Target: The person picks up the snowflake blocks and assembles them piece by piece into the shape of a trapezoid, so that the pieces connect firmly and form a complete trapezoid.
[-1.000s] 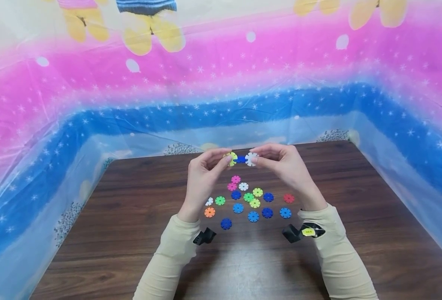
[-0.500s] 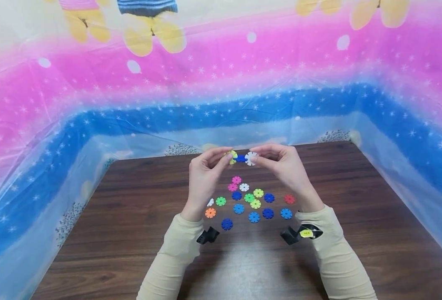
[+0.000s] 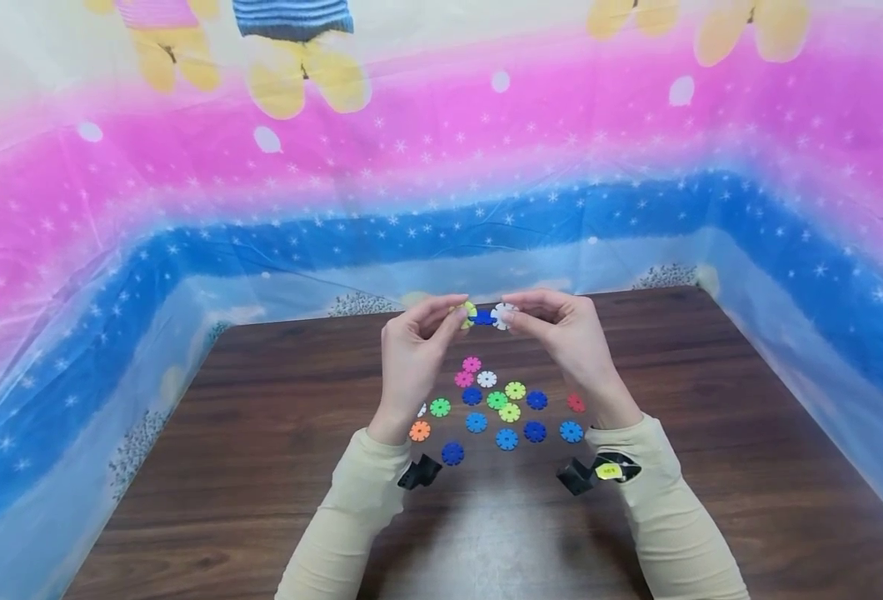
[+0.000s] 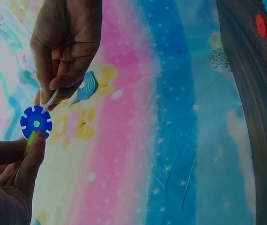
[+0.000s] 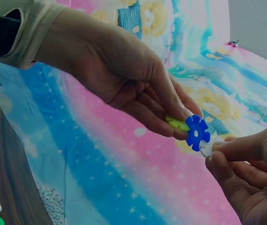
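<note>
Both hands are raised above the far part of the table, holding a short chain of notched plastic discs between them. My left hand [image 3: 415, 358] pinches the yellow disc [image 5: 177, 123] between thumb and fingers. My right hand [image 3: 572, 346] pinches the white disc [image 3: 503, 316] the same way. Between these two sits a dark blue disc [image 4: 36, 123], its edges meeting the yellow one on one side and the white one on the other. Fingers cover part of the yellow and white discs. In the wrist views the blue disc stands at an angle to its neighbours.
Below the hands, several loose discs lie on the dark wooden table [image 3: 261, 467], among them an orange disc [image 3: 420, 431], a pink disc [image 3: 471, 364], a green disc [image 3: 440, 407] and a red disc [image 3: 576, 402]. A patterned pink and blue cloth [image 3: 426, 158] surrounds the table's back and sides.
Both hands keep their pinch on the joined discs and stay almost in place. The left forearm has shifted slightly right, partly covering a white disc on the table.
</note>
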A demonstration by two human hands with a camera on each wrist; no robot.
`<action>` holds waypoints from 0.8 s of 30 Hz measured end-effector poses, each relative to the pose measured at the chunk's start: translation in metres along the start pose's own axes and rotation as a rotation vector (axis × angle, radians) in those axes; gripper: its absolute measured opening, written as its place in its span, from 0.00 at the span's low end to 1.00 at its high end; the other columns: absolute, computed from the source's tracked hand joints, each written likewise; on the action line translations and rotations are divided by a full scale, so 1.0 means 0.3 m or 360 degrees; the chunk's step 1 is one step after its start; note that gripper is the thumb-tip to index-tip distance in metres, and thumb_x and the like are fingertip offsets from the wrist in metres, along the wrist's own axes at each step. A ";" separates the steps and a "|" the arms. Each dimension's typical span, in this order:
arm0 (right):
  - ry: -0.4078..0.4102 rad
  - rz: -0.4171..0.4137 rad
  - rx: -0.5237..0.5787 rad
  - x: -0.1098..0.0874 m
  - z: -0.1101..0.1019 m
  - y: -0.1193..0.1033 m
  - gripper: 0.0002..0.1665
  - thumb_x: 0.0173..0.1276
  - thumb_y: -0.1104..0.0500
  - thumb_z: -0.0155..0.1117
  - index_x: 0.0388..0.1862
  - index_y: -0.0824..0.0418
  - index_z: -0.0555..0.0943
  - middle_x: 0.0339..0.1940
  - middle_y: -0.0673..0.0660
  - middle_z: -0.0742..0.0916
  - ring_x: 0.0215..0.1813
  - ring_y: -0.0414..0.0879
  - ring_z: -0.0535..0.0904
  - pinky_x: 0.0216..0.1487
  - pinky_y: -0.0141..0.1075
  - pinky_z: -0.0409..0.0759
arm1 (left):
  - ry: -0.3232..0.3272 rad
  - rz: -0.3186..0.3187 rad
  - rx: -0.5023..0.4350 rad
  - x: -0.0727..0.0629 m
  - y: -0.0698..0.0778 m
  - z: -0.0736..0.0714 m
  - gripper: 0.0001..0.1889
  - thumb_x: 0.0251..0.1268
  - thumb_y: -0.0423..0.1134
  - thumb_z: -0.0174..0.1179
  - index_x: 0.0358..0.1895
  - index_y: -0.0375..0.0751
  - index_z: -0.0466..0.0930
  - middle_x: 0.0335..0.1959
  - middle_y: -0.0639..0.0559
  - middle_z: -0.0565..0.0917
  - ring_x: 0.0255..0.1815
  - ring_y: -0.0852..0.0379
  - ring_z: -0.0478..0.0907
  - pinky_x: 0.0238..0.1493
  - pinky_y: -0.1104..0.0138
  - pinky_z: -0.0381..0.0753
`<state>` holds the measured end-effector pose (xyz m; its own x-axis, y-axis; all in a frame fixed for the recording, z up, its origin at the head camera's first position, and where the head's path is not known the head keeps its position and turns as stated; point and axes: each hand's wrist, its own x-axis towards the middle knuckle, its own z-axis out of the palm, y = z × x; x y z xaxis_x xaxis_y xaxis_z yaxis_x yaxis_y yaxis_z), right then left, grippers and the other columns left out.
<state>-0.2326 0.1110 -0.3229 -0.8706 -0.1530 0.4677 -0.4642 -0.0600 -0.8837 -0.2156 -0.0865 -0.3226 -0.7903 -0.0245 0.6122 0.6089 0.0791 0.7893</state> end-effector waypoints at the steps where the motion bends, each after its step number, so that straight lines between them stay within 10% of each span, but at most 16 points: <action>1: -0.0002 -0.0005 -0.0003 0.001 0.000 0.000 0.14 0.66 0.65 0.72 0.50 0.69 0.86 0.44 0.55 0.90 0.40 0.48 0.87 0.45 0.40 0.86 | 0.0011 0.0006 0.0000 -0.004 -0.002 0.002 0.10 0.69 0.32 0.65 0.49 0.30 0.86 0.42 0.41 0.89 0.38 0.43 0.88 0.43 0.57 0.87; 24: 0.0182 -0.0224 0.0068 0.009 0.054 0.002 0.13 0.66 0.71 0.69 0.49 0.73 0.85 0.36 0.49 0.90 0.34 0.43 0.86 0.42 0.37 0.86 | 0.0177 0.0067 -0.0067 0.003 0.006 0.027 0.11 0.69 0.34 0.66 0.50 0.33 0.87 0.43 0.41 0.89 0.37 0.47 0.88 0.43 0.59 0.87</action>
<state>-0.2325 0.0946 -0.3224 -0.8115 -0.0269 0.5837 -0.5775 -0.1152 -0.8082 -0.2158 -0.0784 -0.3211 -0.7530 -0.1324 0.6445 0.6456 0.0403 0.7626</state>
